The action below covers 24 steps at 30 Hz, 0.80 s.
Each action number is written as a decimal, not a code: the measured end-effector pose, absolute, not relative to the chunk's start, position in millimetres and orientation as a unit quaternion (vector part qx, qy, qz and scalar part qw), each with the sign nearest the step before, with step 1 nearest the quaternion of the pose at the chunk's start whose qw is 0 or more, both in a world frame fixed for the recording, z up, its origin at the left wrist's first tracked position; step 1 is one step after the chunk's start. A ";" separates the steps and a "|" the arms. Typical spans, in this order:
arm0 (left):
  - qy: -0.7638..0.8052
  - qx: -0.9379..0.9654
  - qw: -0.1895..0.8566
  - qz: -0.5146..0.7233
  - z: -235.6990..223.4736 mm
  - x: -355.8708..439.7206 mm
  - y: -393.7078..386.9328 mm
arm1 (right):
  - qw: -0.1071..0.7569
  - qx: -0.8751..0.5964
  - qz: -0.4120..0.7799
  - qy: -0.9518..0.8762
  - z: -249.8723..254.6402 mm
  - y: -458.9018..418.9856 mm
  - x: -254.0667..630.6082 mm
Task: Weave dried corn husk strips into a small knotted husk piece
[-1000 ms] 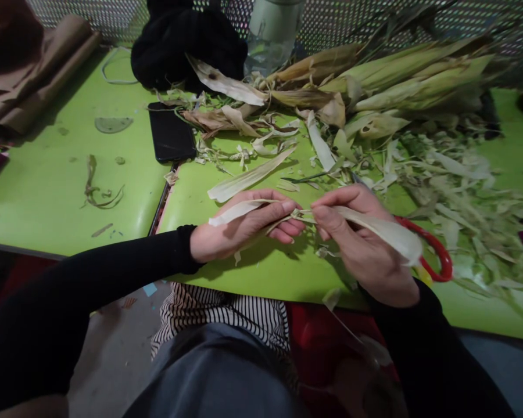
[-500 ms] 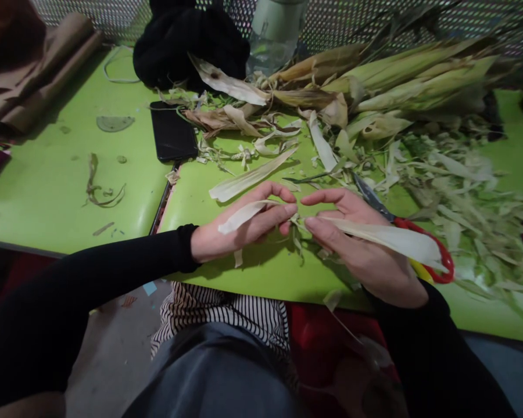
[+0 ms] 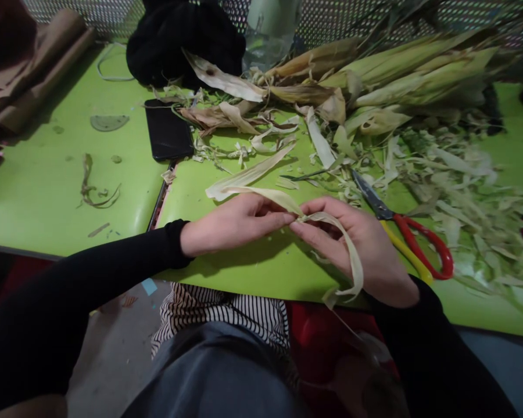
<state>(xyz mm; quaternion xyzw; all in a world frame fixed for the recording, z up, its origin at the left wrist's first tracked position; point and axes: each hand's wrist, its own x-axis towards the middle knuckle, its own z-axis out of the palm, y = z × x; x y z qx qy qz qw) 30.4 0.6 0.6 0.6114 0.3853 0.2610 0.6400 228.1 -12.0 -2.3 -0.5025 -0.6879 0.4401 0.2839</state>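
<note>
A pale corn husk strip (image 3: 268,196) runs between my hands, with a small knot or bunch at its middle. My left hand (image 3: 244,223) pinches it there between thumb and fingers. Close against it, my right hand (image 3: 353,244) also pinches the strip near the knot. One end stretches up and left over my left fingers; the other curls down across my right hand toward the table edge. Behind my left hand another flat husk strip (image 3: 261,168) lies on the green table (image 3: 226,270). Scissors (image 3: 403,223) with red and yellow handles rest right of my right hand.
Several corn husks (image 3: 401,75) are heaped at the back, with husk scraps (image 3: 466,203) spread on the right. A black phone (image 3: 169,130) lies left of them. Farther left are a protractor (image 3: 108,122) and brown paper rolls (image 3: 30,75). A clear bottle (image 3: 270,35) stands behind.
My hands have come together at the knot. The strip's left end has swung up above my left hand, and its right end now curls down over my right hand, uncovering the scissors' handles.
</note>
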 end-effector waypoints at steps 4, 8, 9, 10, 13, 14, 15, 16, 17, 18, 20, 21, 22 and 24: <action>0.396 0.643 0.610 0.243 7.5 26.5 -1.1 | 0.314 -0.513 0.445 -0.663 -1.2 -15.1 226.3; 0.391 0.654 0.603 0.237 10.0 24.3 -2.7 | 0.339 -0.519 0.455 -0.640 -1.3 -16.2 225.9; 0.390 0.656 0.601 0.237 10.2 24.1 -2.9 | 0.344 -0.521 0.459 -0.633 -1.4 -16.2 225.9; 0.388 0.658 0.601 0.238 10.2 23.8 -3.2 | 0.350 -0.521 0.464 -0.625 -1.6 -16.3 225.9; 0.378 0.662 0.603 0.235 10.7 22.9 -3.8 | 0.375 -0.517 0.477 -0.603 -2.2 -17.1 225.6; 0.374 0.664 0.603 0.235 11.0 22.4 -4.0 | 0.383 -0.517 0.480 -0.597 -2.3 -17.6 225.3; 0.370 0.666 0.603 0.237 11.4 21.9 -4.2 | 0.390 -0.516 0.482 -0.591 -2.2 -18.2 224.9; 0.366 0.668 0.603 0.238 12.0 21.4 -4.5 | 0.395 -0.518 0.482 -0.587 -2.0 -18.9 224.5; 0.364 0.670 0.602 0.238 12.8 20.9 -4.8 | 0.398 -0.521 0.481 -0.583 -1.8 -19.6 224.0; 0.363 0.671 0.601 0.236 13.7 20.5 -5.0 | 0.401 -0.522 0.480 -0.579 -1.5 -20.2 223.7; 0.365 0.675 0.597 0.233 15.6 20.0 -5.3 | 0.407 -0.521 0.483 -0.575 -1.2 -20.8 223.7; 0.366 0.676 0.596 0.232 16.3 20.1 -5.3 | 0.409 -0.518 0.485 -0.573 -1.2 -20.8 224.2; 0.366 0.676 0.596 0.231 16.6 20.4 -5.1 | 0.409 -0.515 0.491 -0.571 -1.4 -20.4 225.1; 0.363 0.670 0.607 0.227 15.5 21.8 -4.8 | 0.400 -0.506 0.513 -0.566 -2.0 -18.9 227.6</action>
